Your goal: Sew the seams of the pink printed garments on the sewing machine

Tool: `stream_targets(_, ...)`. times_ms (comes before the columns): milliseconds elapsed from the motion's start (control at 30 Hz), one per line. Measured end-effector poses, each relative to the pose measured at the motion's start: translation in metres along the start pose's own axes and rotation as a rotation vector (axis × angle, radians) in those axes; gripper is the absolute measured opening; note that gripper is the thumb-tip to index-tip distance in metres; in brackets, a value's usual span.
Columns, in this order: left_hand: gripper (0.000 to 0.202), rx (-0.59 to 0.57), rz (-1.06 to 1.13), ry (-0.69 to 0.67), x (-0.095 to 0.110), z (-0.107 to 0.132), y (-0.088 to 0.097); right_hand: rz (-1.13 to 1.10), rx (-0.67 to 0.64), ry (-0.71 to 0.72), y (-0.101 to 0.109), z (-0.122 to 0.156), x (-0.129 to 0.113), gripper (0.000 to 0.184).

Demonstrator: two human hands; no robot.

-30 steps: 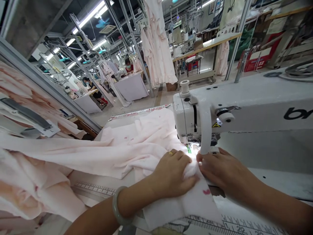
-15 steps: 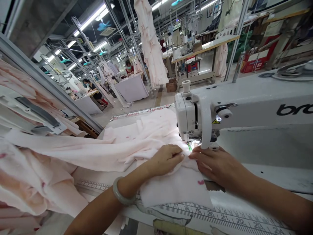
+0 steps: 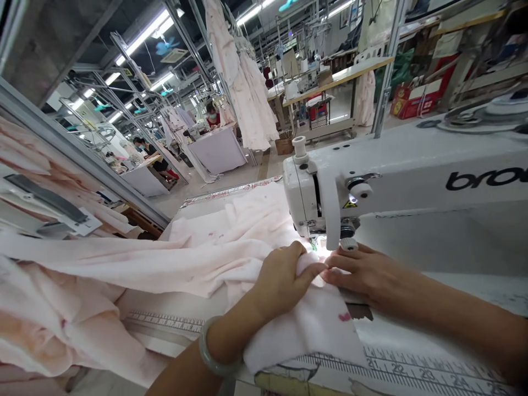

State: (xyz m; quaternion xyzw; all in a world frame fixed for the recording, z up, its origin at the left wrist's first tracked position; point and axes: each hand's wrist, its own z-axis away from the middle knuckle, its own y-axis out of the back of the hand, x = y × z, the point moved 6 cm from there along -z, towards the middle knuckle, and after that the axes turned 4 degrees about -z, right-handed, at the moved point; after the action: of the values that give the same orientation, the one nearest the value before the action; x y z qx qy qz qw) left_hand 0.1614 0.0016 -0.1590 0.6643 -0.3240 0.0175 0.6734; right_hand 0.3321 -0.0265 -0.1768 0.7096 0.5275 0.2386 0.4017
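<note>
Pale pink fabric (image 3: 305, 330) with small dark pink marks lies across the bed of a white sewing machine (image 3: 396, 181). My left hand (image 3: 282, 275) is closed on a fold of it, thumb pointing at the needle area, just left of the presser foot. On the other side, my right hand (image 3: 358, 272) pinches the fabric edge beside the foot, its fingertips almost meeting my left thumb. A lamp lights the needle area (image 3: 317, 245), where the needle itself is hard to make out. A pale bangle (image 3: 210, 346) circles my left wrist.
More pink fabric (image 3: 61, 313) is heaped at the left and trails onto the table. A printed ruler strip (image 3: 412, 369) runs along the front edge. Metal posts, hanging garments (image 3: 243, 82), other sewing tables (image 3: 338, 82) and seated co-workers stand beyond.
The view has shifted slightly to the right. My left hand has moved in toward my right fingertips, its thumb now stretched to the fabric edge. The front flap of fabric has shifted slightly.
</note>
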Motion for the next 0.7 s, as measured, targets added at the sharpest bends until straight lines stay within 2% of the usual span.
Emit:
stream_targets(67,0.026,0.037,-0.091,-0.026,0.0,0.004,-0.001,-0.097,-0.039,-0.056,0.005,0.001,0.003,0.022)
stream_targets(133,0.014,0.074,-0.186,-0.095,0.003,0.007,-0.004,-0.183,-0.066,-0.107,0.009,0.002,0.005,0.028)
stream_targets(333,0.012,0.315,-0.406,-0.445,0.024,0.021,-0.007,-0.281,-0.132,-0.135,0.004,0.005,0.002,0.025)
stream_targets(400,0.012,0.349,-0.45,-0.518,0.03,0.025,-0.01,-0.298,-0.156,-0.157,0.002,0.005,0.002,0.026)
stream_targets(700,0.018,0.351,-0.513,-0.517,0.032,0.024,-0.013,-0.344,-0.248,-0.217,-0.002,0.012,0.002,0.031)
